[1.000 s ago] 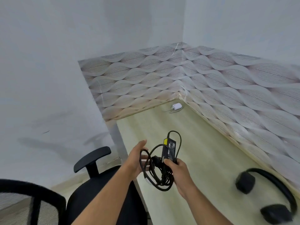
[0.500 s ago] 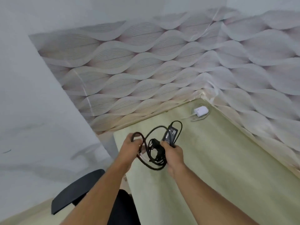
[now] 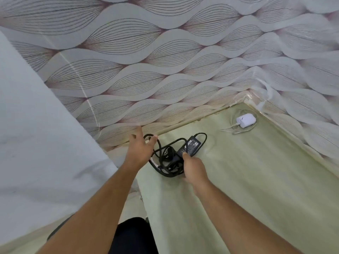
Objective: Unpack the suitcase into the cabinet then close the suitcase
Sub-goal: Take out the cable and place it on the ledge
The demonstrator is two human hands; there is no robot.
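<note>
Black power adapter [image 3: 190, 146] with coiled cable [image 3: 165, 162] set on pale green desk [image 3: 256, 180] near its left edge, adapter pinched by right hand [image 3: 194, 170], left hand [image 3: 140, 150] spread loose, cable loop touched, white charger [image 3: 245, 120] lying in far corner, patterned wall [image 3: 146, 61] behind.

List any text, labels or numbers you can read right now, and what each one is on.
Label on the black power adapter, held by the right hand: white print with a yellow mark at one end, too small and blurred to read.
White charger in the desk corner: no readable marking.
Patterned wall covering: lines only, no text.
Nothing else bears writing.
</note>
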